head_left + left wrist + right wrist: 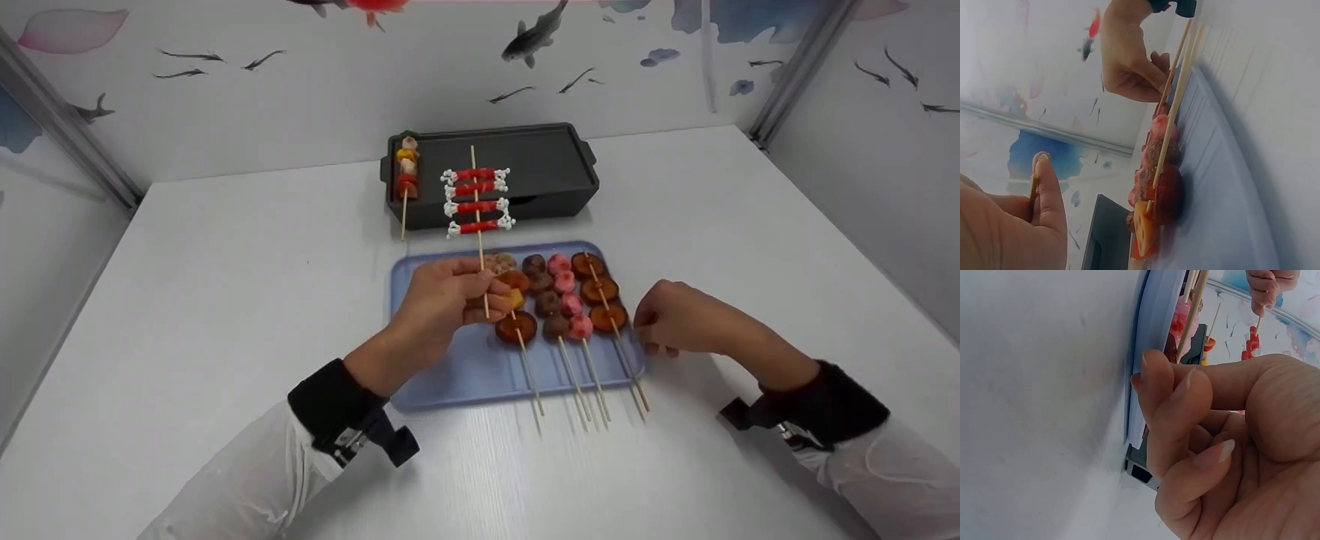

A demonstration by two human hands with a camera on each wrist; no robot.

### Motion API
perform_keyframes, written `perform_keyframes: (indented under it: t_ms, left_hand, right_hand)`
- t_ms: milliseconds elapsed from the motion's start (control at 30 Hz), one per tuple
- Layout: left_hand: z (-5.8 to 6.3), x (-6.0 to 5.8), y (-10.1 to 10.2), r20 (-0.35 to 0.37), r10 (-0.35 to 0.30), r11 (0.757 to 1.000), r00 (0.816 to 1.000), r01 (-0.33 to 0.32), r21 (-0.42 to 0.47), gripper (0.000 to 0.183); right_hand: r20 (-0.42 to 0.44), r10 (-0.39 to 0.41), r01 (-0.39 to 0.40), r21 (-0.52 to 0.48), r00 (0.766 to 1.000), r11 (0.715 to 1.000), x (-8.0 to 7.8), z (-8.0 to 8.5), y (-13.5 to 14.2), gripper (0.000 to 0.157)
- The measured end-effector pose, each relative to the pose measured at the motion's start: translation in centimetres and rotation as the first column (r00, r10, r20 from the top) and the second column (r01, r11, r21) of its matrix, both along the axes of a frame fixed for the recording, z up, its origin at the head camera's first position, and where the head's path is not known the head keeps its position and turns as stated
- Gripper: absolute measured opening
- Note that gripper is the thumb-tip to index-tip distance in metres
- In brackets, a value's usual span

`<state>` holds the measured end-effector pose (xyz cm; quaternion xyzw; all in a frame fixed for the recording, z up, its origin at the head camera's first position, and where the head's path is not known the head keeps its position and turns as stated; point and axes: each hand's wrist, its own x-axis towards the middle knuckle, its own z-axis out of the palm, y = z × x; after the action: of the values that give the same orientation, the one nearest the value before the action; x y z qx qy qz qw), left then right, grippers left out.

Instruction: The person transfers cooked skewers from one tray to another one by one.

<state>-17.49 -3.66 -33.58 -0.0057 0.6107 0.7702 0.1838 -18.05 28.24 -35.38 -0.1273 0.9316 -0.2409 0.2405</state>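
Observation:
My left hand (450, 296) pinches the lower part of a bamboo skewer (476, 206) between thumb and fingers, lifted above the tray's far half. Red bars with knobbly white ends are threaded across it; in the head view they overlap the black grill (525, 154). The pale blue tray (442, 379) holds several skewers with brown balls (548, 303), pink balls (571, 304) and dark round slices (598, 290). At the tray's right edge, my right hand (686, 319) has curled fingers, thumb and index at the rim. The right wrist view shows those fingers (1185, 405) overlapping the rim.
On the grill's left end lies a mixed skewer (407, 169), its stick poking over the front edge. The tray's skewer sticks (592, 382) jut past its near edge. White panels with painted fish (534, 36) stand behind and beside the white table (247, 285).

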Motion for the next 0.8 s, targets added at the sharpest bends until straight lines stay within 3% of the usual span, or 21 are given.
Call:
perform_keyframes:
  t_ms: [500,800]
  left_hand:
    - [-1.6,3.4,-1.5,0.057,-0.059,0.997,0.997,0.056,0.048,0.033]
    - [-2.4,5.1,-2.2,0.113,-0.055,0.998,0.992,0.053,0.018,0.033]
  right_hand:
    - [0.001,0.002,-0.002,0.004,1.000,1.000,-0.1,-0.1,-0.1,0.016]
    - [-0.013,0.014,-0.014,-0.017,1.000,1.000,0.0,-0.1,0.1,0.016]
